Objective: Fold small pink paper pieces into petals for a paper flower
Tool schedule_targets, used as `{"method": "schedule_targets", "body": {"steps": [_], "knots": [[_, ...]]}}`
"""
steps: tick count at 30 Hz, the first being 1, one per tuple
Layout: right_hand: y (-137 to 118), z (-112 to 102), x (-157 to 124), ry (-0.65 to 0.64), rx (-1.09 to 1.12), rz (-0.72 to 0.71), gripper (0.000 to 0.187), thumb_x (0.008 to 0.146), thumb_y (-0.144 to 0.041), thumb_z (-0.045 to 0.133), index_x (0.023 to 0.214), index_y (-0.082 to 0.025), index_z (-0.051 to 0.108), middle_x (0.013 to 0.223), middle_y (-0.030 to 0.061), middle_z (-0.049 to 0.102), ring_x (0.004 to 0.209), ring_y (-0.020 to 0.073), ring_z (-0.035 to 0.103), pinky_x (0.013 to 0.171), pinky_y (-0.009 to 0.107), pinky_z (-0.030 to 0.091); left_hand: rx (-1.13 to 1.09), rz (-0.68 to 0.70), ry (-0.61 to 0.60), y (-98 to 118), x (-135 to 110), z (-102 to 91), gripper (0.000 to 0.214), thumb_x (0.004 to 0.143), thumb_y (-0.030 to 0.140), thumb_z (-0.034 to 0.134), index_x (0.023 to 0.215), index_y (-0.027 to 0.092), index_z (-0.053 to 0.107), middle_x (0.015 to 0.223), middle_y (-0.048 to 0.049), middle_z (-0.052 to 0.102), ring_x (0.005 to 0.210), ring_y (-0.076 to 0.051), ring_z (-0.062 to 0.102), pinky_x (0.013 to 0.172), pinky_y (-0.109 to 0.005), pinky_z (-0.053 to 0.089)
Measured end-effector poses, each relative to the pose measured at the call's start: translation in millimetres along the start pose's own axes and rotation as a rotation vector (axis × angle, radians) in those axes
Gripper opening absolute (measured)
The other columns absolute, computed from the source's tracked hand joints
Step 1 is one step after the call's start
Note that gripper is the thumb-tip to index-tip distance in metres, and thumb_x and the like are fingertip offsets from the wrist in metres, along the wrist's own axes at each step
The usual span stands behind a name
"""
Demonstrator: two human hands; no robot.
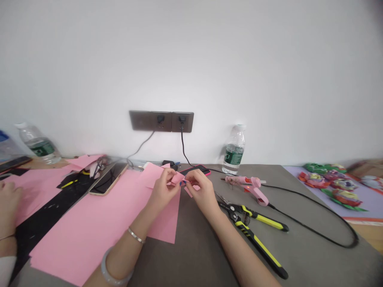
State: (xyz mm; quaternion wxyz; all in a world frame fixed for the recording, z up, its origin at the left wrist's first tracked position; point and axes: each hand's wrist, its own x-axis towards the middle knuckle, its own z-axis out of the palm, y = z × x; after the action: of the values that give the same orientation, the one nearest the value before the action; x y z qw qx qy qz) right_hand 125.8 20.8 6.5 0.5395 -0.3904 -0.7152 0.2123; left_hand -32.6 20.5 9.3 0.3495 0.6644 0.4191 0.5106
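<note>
A small folded piece of pink paper [177, 178] is pinched between my two hands, over the table's middle. My left hand [163, 187] grips it from the left, with a silver bracelet and a pale bangle on that arm. From the right, my right hand [201, 189] pinches the same piece, fingertips close to the left ones. Large pink paper sheets [98, 227] lie under and beside my left arm. Behind the hands, a phone with a pink edge [206, 170] lies partly hidden.
A pink glue gun [243, 181] and yellow-black pliers [254, 227] lie on the right. A water bottle [235, 151] stands by the wall. Left are a phone [109, 179] and another person's hand [8, 203]. Colourful paper flowers [338, 183] lie far right. Cords run to the wall sockets [161, 121].
</note>
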Motion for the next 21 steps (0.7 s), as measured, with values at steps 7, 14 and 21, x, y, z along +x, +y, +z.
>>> {"method": "schedule_targets", "body": {"steps": [7,14,21], "knots": [[-2.4,1.7,-1.8,0.045,-0.108,-0.127,0.013,0.086,-0.01,0.057,0.086,-0.022,0.063,0.089,0.0042,0.055,0.077,0.0169,0.059,0.068,0.029,0.052,-0.191,-0.128,-0.009,-3.8,-1.3,9.6,0.011,0.079,0.02,0.058,0.089,0.017,0.059,0.083,-0.0017,0.062,0.08,-0.016,0.063,0.072,-0.028,0.056],[-4.5,-0.6,-3.6,0.032,-0.112,-0.227,0.014,0.09,-0.01,0.056,0.089,-0.022,0.062,0.089,0.0052,0.061,0.083,0.0179,0.061,0.073,0.029,0.052,-0.358,-0.228,-0.012,1.8,-0.8,10.2,0.015,0.08,0.03,0.062,0.084,0.015,0.061,0.077,-0.0002,0.06,0.071,-0.015,0.064,0.067,-0.03,0.06],[0.9,-6.0,-0.2,-0.012,-0.111,-0.316,0.015,0.09,-0.013,0.056,0.09,-0.023,0.067,0.103,0.0098,0.064,0.096,0.0203,0.064,0.08,0.033,0.054,-0.441,-0.325,0.029,4.2,2.6,5.5,0.026,0.07,0.038,0.072,0.079,0.015,0.065,0.07,0.001,0.061,0.065,-0.013,0.063,0.064,-0.027,0.06]]}}
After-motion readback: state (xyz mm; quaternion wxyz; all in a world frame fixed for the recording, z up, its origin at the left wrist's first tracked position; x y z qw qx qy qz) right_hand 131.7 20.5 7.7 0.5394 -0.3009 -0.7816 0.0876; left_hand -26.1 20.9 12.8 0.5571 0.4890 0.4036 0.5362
